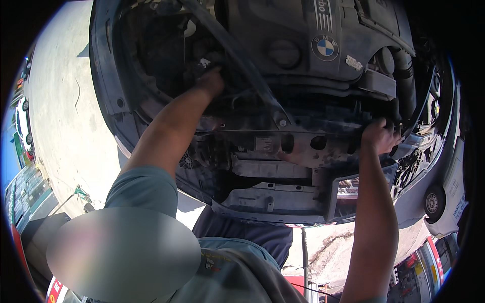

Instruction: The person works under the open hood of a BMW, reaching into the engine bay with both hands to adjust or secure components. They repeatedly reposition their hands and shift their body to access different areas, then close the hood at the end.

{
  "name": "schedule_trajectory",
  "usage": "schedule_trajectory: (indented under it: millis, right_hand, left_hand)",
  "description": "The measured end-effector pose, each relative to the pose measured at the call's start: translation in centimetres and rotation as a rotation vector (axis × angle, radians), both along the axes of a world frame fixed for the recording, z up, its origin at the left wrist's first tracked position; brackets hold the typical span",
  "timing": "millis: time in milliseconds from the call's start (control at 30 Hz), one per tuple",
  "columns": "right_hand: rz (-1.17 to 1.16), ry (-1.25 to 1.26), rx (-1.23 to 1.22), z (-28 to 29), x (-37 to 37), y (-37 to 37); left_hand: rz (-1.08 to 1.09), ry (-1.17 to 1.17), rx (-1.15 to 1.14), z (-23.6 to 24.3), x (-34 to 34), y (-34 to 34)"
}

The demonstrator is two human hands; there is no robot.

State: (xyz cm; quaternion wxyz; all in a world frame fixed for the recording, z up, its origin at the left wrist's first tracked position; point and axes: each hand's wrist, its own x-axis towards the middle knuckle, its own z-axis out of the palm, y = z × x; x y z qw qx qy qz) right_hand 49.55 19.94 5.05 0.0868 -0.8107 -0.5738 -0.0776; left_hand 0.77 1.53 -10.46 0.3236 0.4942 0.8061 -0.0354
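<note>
My left hand (209,82) reaches deep into the open engine bay, left of a dark diagonal brace bar (237,55). Its fingers curl by a dark part with a small whitish patch (204,62); shadow hides what they hold. On the right, the bent fingers of my right hand (381,136) close over the upper edge of the car's front panel (303,146). The dark engine cover (273,30), with a round cap (284,53), lies beyond both hands.
A dark-framed screen (348,194) leans at the front of the bay, beside my right forearm. The lower bumper beam (273,198) runs along the near side. Pale pavement (70,116) stretches to the left. Another vehicle's wheel (434,203) stands at the far right.
</note>
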Motion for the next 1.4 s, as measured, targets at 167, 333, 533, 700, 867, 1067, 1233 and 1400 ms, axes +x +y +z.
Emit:
schedule_trajectory:
  millis: [167,333,533,700,867,1067,1233,1400]
  right_hand:
    - [0.033,0.044,-0.008,0.3,-1.9,0.4]
    - [-0.004,0.011,-0.013,-0.1,0.0,0.1]
    - [0.042,0.068,-0.012,-0.4,-1.5,0.5]
    - [0.043,0.079,-0.013,-0.3,-1.4,0.3]
    - [0.015,0.026,0.003,-0.2,0.0,0.2]
    - [0.039,0.052,0.01,-0.2,-1.4,0.4]
    - [0.031,0.053,0.019,0.0,-1.4,0.3]
    - [0.01,0.063,0.019,0.2,-1.3,0.1]
  left_hand:
    - [0.013,0.075,-0.008,-3.1,-3.0,-2.5]
    - [-0.08,0.143,0.129,-7.6,-1.3,-1.9]
    - [-0.23,0.185,-0.059,-12.3,-6.9,-4.8]
    - [-0.356,0.242,-0.154,-11.0,-5.8,-3.9]
    - [-0.33,0.208,-0.036,-5.4,-1.7,-1.5]
    - [-0.103,0.031,0.088,-11.1,-6.3,-4.4]
    - [-0.13,0.054,0.123,-13.4,-6.8,-4.7]
    - [-0.145,0.07,0.157,-16.0,-6.8,-4.8]
